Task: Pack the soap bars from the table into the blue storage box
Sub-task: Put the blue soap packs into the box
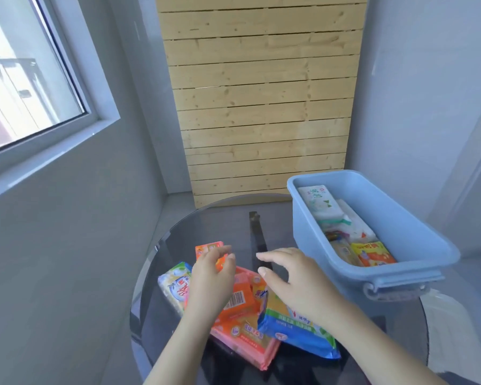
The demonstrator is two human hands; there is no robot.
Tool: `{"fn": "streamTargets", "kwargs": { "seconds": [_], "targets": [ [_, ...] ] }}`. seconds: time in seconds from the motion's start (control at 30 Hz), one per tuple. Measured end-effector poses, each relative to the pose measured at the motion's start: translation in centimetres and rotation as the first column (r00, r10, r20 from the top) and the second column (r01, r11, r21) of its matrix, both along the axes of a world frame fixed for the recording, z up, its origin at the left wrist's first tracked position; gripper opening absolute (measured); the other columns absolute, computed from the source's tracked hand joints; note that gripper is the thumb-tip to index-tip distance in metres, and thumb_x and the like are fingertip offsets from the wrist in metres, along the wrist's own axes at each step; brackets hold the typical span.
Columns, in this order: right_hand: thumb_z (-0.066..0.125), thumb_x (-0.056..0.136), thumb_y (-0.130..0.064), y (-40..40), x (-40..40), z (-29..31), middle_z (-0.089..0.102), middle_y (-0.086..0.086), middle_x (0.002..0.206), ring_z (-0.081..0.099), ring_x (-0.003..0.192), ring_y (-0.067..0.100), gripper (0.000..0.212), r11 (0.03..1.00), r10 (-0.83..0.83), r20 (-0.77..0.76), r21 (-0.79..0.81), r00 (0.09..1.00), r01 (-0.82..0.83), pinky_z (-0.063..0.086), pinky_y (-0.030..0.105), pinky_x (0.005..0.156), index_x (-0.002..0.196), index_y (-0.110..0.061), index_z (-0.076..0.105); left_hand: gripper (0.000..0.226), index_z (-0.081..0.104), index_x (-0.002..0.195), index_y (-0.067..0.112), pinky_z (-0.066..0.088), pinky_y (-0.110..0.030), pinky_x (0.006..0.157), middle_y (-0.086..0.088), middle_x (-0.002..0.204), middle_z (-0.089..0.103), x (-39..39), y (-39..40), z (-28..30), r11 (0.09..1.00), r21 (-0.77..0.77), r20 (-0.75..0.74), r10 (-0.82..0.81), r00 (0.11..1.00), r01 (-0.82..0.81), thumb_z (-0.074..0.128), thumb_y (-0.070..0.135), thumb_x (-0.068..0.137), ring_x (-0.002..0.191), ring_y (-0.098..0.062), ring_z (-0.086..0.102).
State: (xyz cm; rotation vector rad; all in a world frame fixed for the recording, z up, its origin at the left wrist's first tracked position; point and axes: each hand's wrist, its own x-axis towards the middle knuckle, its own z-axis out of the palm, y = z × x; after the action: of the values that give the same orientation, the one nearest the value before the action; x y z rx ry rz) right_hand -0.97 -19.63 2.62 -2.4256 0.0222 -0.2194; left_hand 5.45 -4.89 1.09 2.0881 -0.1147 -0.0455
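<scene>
Several wrapped soap bars lie heaped on the round glass table [178, 237]. My left hand [210, 282] curls its fingers around a small orange soap bar [206, 250] at the far side of the heap. Beside it lie a yellow-white pack [174, 284], an orange box with a barcode [239, 298], a pink pack [250, 343] and a blue-green pack [295, 332]. My right hand [292, 282] hovers open above the blue-green pack, holding nothing. The blue storage box [317, 245] stands at the right with several soap bars inside, among them a white one [320, 201] and a yellow one [372, 254].
A wooden slatted panel [261, 107] leans against the wall behind the table. A window [25, 73] is at the left. A white object [450, 329] lies at the table's right edge, just below the box's handle [400, 287].
</scene>
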Motion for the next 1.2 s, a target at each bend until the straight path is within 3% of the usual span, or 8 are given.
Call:
{"fn": "streamTargets", "kwargs": {
  "seconds": [0.1,0.2,0.37,0.67,0.8,1.0,1.13,1.2],
  "targets": [
    [0.054,0.088,-0.046,-0.1,-0.1,-1.7,0.058,-0.015,0.123,0.056,0.110,0.004,0.043,0.996,0.062,-0.279,-0.038,0.958,-0.075,0.045,0.024,0.095,0.130,-0.036,0.050,0.034,0.061,0.126,0.024,0.046,-0.035,0.097,-0.003,0.132,0.059,0.4,1.0,-0.5,0.999,0.034,-0.107,0.020,0.994,-0.017,0.048,0.031,0.096,0.117,-0.020,0.056],
    [0.057,0.084,-0.052,-1.0,0.1,-2.3,0.053,-0.027,0.100,0.057,0.085,-0.008,0.042,0.992,0.127,-0.409,0.044,0.904,-0.119,0.047,0.015,0.073,0.122,-0.038,0.052,0.033,0.063,0.123,0.025,0.049,-0.032,0.089,0.001,0.127,0.063,0.3,1.5,-0.8,1.000,-0.013,-0.141,-0.001,0.990,-0.001,0.050,0.032,0.095,0.110,-0.016,0.059],
    [0.060,0.072,-0.067,-2.6,0.7,-2.9,0.055,-0.012,0.117,0.059,0.102,0.007,0.057,0.993,0.113,-0.561,0.039,0.820,-0.110,0.052,0.032,0.087,0.117,-0.034,0.049,0.029,0.064,0.121,0.026,0.041,-0.012,0.066,0.004,0.124,0.061,0.1,1.9,-1.2,1.000,-0.007,-0.122,-0.029,0.992,0.029,0.050,0.030,0.096,0.101,-0.011,0.058],
    [0.053,0.041,-0.089,-2.6,0.1,-4.2,0.066,-0.012,0.097,0.064,0.088,0.005,0.080,0.990,0.040,-0.495,0.137,0.868,0.033,0.053,0.030,0.078,0.096,-0.030,0.051,0.018,0.063,0.104,0.034,0.048,-0.019,0.070,0.006,0.113,0.064,-0.4,2.4,-1.2,0.998,-0.058,-0.131,-0.041,0.991,0.033,0.050,0.024,0.096,0.102,-0.012,0.061],
    [0.055,0.055,-0.082,-2.2,-0.1,-4.6,0.066,-0.007,0.090,0.063,0.079,0.007,0.067,0.982,-0.006,-0.452,0.165,0.892,0.091,0.048,0.027,0.067,0.089,-0.024,0.053,0.020,0.067,0.103,0.031,0.046,-0.018,0.070,0.008,0.104,0.067,-0.5,3.0,-0.9,0.993,-0.119,-0.125,0.009,0.992,-0.024,0.051,0.021,0.096,0.093,-0.007,0.062],
    [0.054,0.077,-0.065,-0.6,1.8,-3.4,0.069,0.007,0.100,0.066,0.093,0.022,0.056,0.962,-0.026,-0.338,0.247,0.941,0.115,0.052,0.047,0.088,0.097,-0.013,0.059,0.025,0.069,0.111,0.021,0.052,-0.036,0.080,0.002,0.102,0.070,0.2,5.2,-0.7,0.969,-0.173,-0.183,0.145,0.972,-0.177,0.050,0.019,0.094,0.096,-0.018,0.066],
    [0.053,0.081,-0.062,1.4,4.1,-1.6,0.071,0.012,0.087,0.066,0.076,0.022,0.064,0.901,-0.057,-0.278,0.400,0.959,0.169,0.051,0.035,0.071,0.094,0.001,0.061,0.034,0.061,0.121,0.019,0.049,-0.038,0.092,-0.010,0.133,0.055,1.6,6.7,-2.0,0.936,-0.117,-0.262,0.294,0.919,-0.333,0.053,0.023,0.088,0.113,-0.027,0.057],
    [0.053,0.083,-0.059,2.9,5.8,-0.6,0.072,0.018,0.088,0.066,0.074,0.024,0.064,0.874,-0.034,-0.260,0.460,0.965,0.155,0.050,0.035,0.072,0.090,0.004,0.061,0.032,0.061,0.113,0.015,0.049,-0.039,0.089,-0.016,0.133,0.054,2.4,7.6,-2.8,0.897,-0.150,-0.409,0.327,0.852,-0.416,0.053,0.024,0.083,0.106,-0.033,0.059]
  ]
}}
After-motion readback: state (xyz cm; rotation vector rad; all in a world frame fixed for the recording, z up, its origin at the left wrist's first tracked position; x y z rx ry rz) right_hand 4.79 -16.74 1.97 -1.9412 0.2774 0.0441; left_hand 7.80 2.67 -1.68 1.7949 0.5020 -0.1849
